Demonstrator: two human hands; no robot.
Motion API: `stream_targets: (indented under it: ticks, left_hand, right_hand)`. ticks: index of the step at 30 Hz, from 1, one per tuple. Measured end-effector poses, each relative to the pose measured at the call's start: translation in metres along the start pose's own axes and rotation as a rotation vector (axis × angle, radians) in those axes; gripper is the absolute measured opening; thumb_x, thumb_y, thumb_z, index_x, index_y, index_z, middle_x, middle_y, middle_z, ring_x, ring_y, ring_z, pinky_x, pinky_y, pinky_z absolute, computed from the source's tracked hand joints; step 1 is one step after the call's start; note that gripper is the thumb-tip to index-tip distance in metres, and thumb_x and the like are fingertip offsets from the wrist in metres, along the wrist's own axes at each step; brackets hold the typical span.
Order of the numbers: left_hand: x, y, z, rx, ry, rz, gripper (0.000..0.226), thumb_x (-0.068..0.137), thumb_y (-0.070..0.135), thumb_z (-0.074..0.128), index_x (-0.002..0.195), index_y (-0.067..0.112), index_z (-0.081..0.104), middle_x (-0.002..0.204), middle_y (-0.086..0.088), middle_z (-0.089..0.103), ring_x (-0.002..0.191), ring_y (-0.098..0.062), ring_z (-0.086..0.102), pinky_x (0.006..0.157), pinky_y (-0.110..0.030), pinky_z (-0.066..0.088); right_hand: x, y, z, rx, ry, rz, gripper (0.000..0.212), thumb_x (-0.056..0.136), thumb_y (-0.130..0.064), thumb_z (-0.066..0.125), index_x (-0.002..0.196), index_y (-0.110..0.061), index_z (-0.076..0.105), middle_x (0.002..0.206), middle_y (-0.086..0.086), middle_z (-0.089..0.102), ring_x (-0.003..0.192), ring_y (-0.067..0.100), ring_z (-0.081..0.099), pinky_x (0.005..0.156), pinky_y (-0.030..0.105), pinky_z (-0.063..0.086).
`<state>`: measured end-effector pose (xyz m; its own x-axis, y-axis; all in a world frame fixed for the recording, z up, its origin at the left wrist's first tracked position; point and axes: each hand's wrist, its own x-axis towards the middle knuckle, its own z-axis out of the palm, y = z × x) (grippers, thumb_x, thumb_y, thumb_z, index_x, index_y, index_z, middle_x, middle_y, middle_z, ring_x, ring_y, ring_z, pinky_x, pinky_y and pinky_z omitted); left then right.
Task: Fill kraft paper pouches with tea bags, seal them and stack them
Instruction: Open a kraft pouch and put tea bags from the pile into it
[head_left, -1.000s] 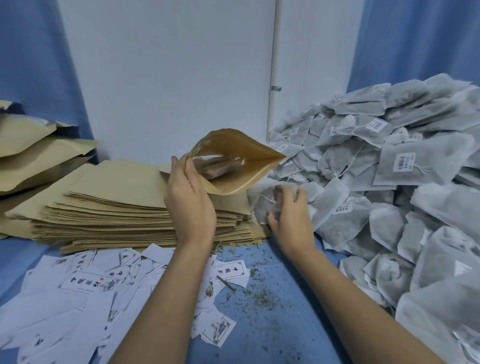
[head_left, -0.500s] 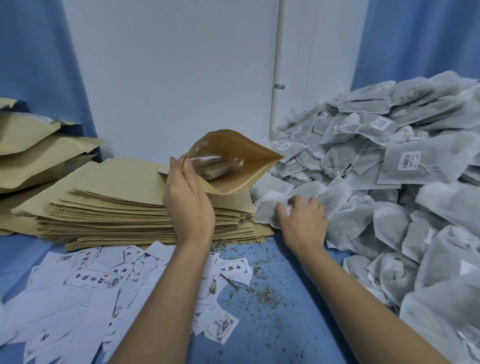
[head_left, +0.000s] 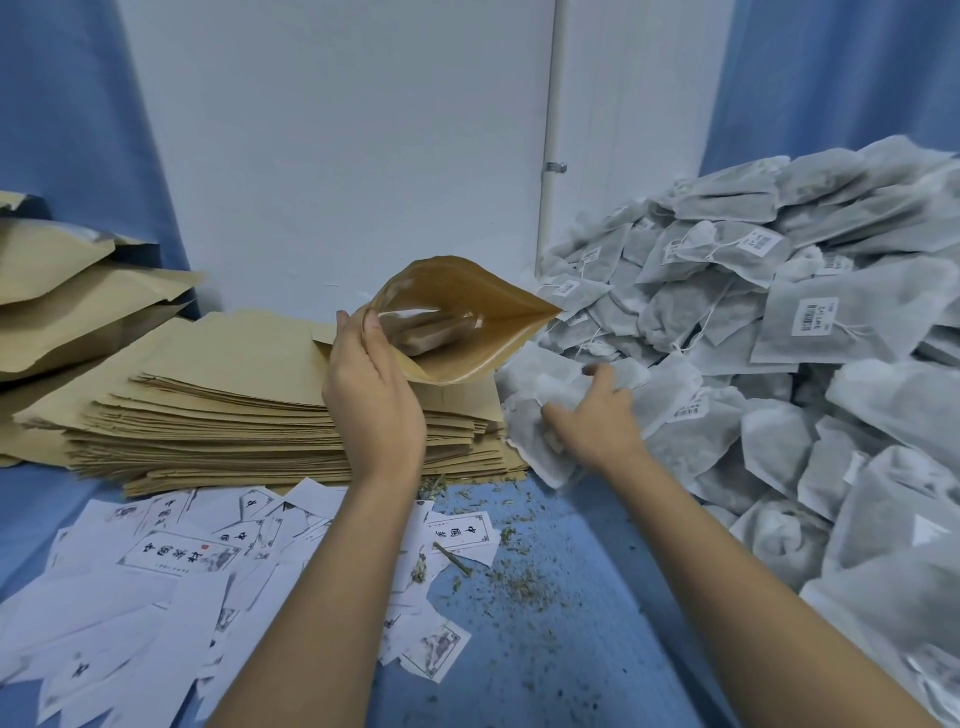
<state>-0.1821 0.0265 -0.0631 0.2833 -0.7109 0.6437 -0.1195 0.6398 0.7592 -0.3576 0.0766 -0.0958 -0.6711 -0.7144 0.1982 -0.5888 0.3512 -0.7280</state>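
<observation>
- The right hand is blurring at its fingers, so it is not showing whether it is gripping a tea bag.
- The tea bag pile is running off the right and bottom edges.
- The left hand is covering the near side of the pouch it is holding.
- The pouch's contents are showing only dimly.
- The filled pouches are being cut off by the left edge.
- The paper labels are carrying print too small to read.

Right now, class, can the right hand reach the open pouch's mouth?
Probably yes: the left hand holds the pouch mouth wide open, and nothing lies between it and the right hand.
</observation>
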Motion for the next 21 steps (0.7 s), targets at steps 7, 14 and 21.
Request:
stream_targets:
  ticks: [7, 14, 21]
  left_hand:
    - [0.0, 0.001, -0.001, -0.025, -0.003, 0.002, 0.037, 0.103, 0.021, 0.035, 0.123, 0.001, 0.058, 0.133, -0.014, 0.055, 0.133, -0.024, 0.043, 0.096, -0.003, 0.026]
    - [0.011, 0.01, -0.002, -0.023, 0.005, 0.023, 0.035, 0.103, 0.02, 0.035, 0.117, 0.0, 0.06, 0.126, -0.021, 0.058, 0.129, -0.033, 0.046, 0.1, -0.02, 0.036]
    - [0.0, -0.003, -0.008, -0.001, -0.13, 0.016, 0.035, 0.102, 0.021, 0.035, 0.122, 0.003, 0.058, 0.132, -0.015, 0.055, 0.136, -0.028, 0.038, 0.106, -0.026, 0.032]
  right_hand:
    - [-0.004, 0.002, -0.006, 0.139, 0.126, -0.178, 0.047, 0.087, -0.02, 0.053, 0.132, -0.036, 0.054, 0.097, 0.0, 0.071, 0.068, 0.012, 0.057, 0.062, 0.026, 0.042]
    - [-0.023, -0.029, -0.041, 0.987, -0.461, -0.127, 0.035, 0.083, -0.008, 0.046, 0.079, -0.018, 0.08, 0.09, 0.003, 0.075, 0.082, 0.018, 0.07, 0.062, 0.025, 0.055]
    - [-0.036, -0.072, -0.053, 0.781, -0.506, -0.153, 0.028, 0.091, -0.018, 0.048, 0.097, -0.014, 0.075, 0.07, 0.002, 0.068, 0.058, 0.014, 0.062, 0.041, 0.016, 0.043]
